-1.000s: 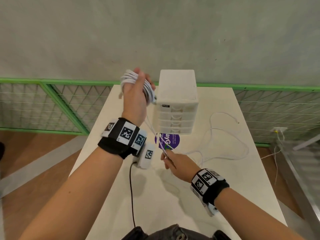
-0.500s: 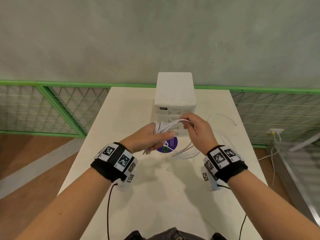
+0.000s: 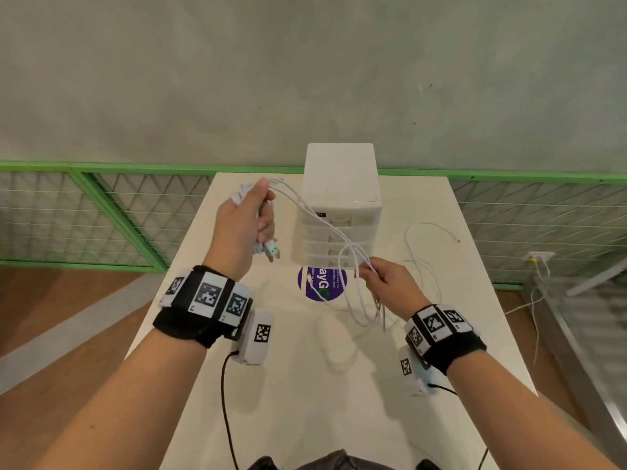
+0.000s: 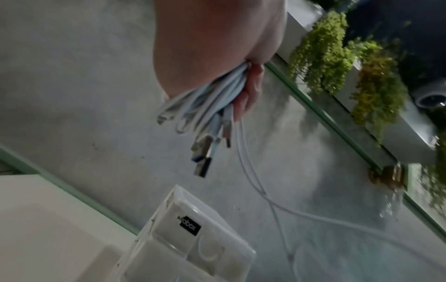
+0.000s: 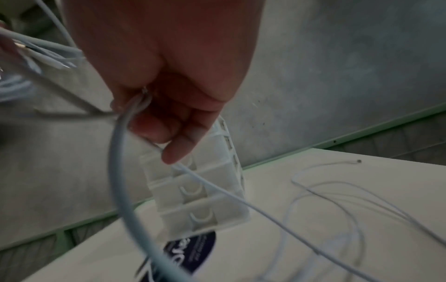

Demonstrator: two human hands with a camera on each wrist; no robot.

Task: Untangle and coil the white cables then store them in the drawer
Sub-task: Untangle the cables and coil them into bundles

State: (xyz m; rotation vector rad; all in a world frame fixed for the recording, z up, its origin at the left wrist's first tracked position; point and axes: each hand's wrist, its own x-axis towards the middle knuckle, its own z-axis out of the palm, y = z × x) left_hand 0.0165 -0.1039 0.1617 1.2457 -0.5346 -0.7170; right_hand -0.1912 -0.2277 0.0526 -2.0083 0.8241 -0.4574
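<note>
My left hand [image 3: 251, 218] is raised left of the white drawer unit [image 3: 339, 205] and grips a coiled bundle of white cables [image 4: 207, 101], with USB plugs [image 4: 205, 154] sticking out below the fist. Two loose strands [image 3: 322, 222] run from that bundle across the drawer fronts to my right hand [image 3: 376, 276], which pinches a loop of the cable [image 5: 118, 152] in front of the lowest drawers. More white cable [image 3: 420, 266] trails from there onto the table at the right. All drawers look shut.
The drawer unit [image 5: 205, 190] stands at the back middle of the cream table [image 3: 305, 385], behind a purple round sticker [image 3: 322, 283]. A green mesh fence [image 3: 101, 212] and a grey wall lie beyond. Another cable hangs from a wall socket [image 3: 539, 257] at the right.
My hands have parted: the left has lifted the bundle up and to the left, while the right has drawn out cable strands and dropped low to the right.
</note>
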